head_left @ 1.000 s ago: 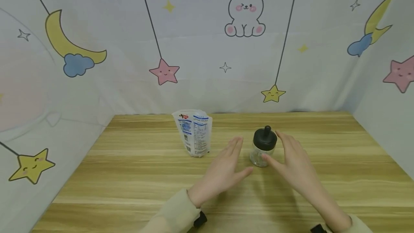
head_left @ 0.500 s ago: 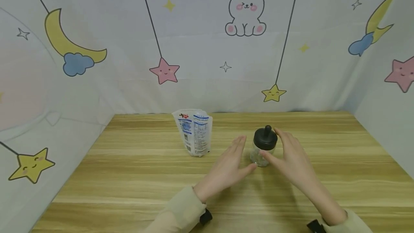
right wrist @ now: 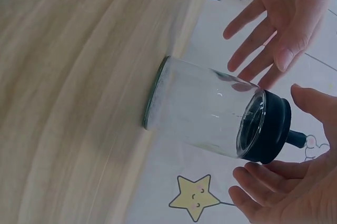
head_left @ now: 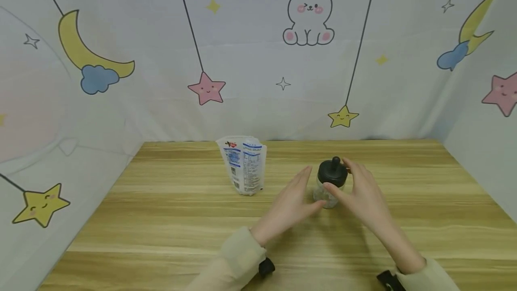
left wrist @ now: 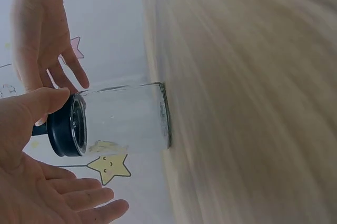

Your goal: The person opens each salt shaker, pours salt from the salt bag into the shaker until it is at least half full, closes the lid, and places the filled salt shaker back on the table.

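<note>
A clear glass jar (head_left: 326, 197) stands upright on the wooden table, topped by a black lid (head_left: 332, 173) with a small knob. From the right, my right hand (head_left: 365, 196) spreads its thumb and fingers about the lid. In the right wrist view its thumb (right wrist: 310, 100) is apart from the lid, while its fingertips (right wrist: 253, 176) lie close below; contact cannot be told. My left hand (head_left: 284, 208) is held beside the jar on its left, fingers extended, with the thumb near the glass. The right wrist view shows those left fingers (right wrist: 258, 45) loosely spread, holding nothing.
A white pouch (head_left: 246, 169) with blue print stands on the table (head_left: 169, 219), left of the jar. Behind it hangs a pale cloth backdrop (head_left: 250, 48) with stars, moons and a rabbit, which also covers both sides.
My left hand has moved right, closer to the jar. My right hand has shifted slightly left, nearer the lid. The jar and pouch stay in place.
</note>
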Demonstrator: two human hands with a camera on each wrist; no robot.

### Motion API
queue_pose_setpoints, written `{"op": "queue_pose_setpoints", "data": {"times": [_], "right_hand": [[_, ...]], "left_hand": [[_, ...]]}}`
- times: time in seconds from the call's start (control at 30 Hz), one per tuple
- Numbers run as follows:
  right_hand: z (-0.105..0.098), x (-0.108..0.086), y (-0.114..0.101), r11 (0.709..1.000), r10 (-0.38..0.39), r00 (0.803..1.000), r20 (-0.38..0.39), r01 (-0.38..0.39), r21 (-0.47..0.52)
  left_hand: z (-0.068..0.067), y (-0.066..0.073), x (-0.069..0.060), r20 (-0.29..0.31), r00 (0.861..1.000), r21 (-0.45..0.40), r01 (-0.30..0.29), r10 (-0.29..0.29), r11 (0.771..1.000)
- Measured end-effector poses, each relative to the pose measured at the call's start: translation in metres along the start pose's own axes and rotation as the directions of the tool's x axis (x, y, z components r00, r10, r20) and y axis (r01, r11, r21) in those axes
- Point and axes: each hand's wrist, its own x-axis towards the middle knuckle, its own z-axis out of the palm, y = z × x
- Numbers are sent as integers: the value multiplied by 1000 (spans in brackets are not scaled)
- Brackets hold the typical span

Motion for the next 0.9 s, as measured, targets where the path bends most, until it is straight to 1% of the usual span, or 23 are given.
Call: {"op": "queue_pose_setpoints", "data": {"times": [0.23,0.37,0.5,0.73,0.9], "right_hand": [[4,4,2,999,24,1000,8,-25,22],[5,6,3,999,32,999,9,-32,30],[6,8,3,998,45,999,12,-46,35],[6,10,2,996,72,997,19,-73,41],[7,11,0,997,68,998,17,-68,34]], "left_hand": [[4,0,8,26,998,-90,60,-58,994],[7,0,13,39,995,-152,94,-89,984],[10,0,19,49,992,-195,127,-120,972],[15,2,29,72,985,-294,173,-159,940],[17,3,32,59,983,-344,184,-174,921]]}}
